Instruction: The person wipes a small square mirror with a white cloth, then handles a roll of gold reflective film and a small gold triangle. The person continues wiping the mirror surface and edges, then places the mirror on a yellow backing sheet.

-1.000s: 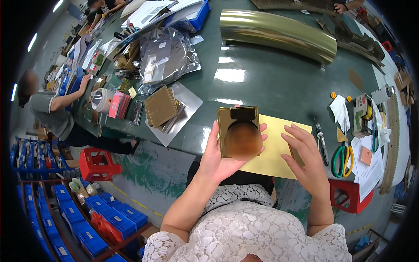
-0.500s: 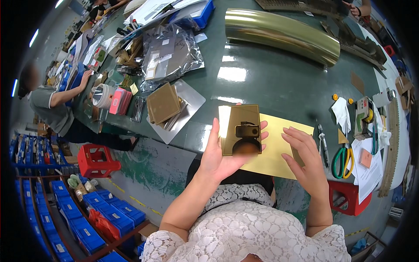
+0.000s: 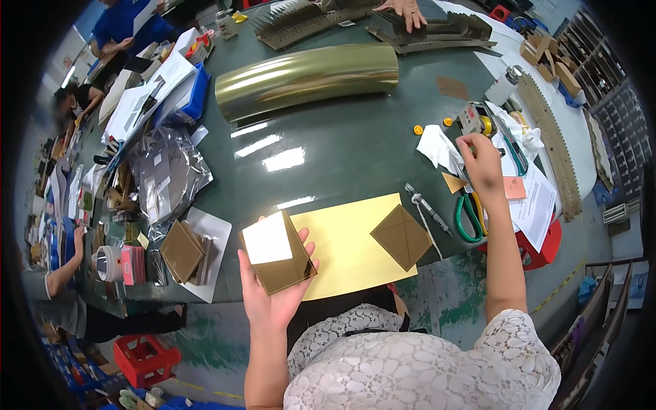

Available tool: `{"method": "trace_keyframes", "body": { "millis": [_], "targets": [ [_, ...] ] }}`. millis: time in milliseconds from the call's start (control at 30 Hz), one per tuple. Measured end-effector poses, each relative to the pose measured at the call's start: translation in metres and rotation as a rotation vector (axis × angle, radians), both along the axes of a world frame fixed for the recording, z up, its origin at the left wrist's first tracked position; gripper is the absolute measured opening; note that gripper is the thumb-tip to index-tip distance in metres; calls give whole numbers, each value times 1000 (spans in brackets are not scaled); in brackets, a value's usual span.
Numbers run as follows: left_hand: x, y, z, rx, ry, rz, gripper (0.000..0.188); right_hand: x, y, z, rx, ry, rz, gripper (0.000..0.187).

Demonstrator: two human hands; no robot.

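Observation:
On my left hand (image 3: 270,307) rests a square bronze mirrored plate (image 3: 283,273), held by its edges between thumb and fingers, with a bright reflection on its upper part. A yellow sheet (image 3: 342,236) lies on the table beside and partly beneath it. Another square bronze plate (image 3: 402,238) sits on the sheet's right end. My right hand (image 3: 484,164) is out over the right side of the table, fingers curled together, between a white cloth (image 3: 439,147) and a roll of yellow tape (image 3: 486,125). Whatever its fingers may hold is hidden.
Green-handled scissors (image 3: 469,217), a pen-like tool (image 3: 427,208) and papers (image 3: 534,208) lie at right. Left are stacked plates (image 3: 183,251) and a plastic bag (image 3: 171,171). A gold metallic roll (image 3: 307,78) spans the far side; a co-worker's hand (image 3: 404,12) is beyond.
The view has swung to the right. My right hand has left the yellow sheet and reached out to the right, its fingers now curled. The plate in my left hand has tilted.

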State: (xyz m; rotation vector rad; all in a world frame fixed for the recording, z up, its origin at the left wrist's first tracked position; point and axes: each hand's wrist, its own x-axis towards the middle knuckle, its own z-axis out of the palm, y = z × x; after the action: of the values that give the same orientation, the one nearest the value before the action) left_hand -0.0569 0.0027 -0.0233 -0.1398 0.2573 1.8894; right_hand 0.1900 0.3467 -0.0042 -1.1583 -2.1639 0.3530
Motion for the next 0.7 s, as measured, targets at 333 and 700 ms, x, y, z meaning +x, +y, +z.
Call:
{"method": "trace_keyframes", "body": {
  "millis": [333,700],
  "targets": [
    [1,-3,7,-56,40,26,59,-43,32,-20,-191,-373,-67,34],
    [0,2,1,-72,46,23,60,3,23,3,-984,837,315,30]
  ]
}}
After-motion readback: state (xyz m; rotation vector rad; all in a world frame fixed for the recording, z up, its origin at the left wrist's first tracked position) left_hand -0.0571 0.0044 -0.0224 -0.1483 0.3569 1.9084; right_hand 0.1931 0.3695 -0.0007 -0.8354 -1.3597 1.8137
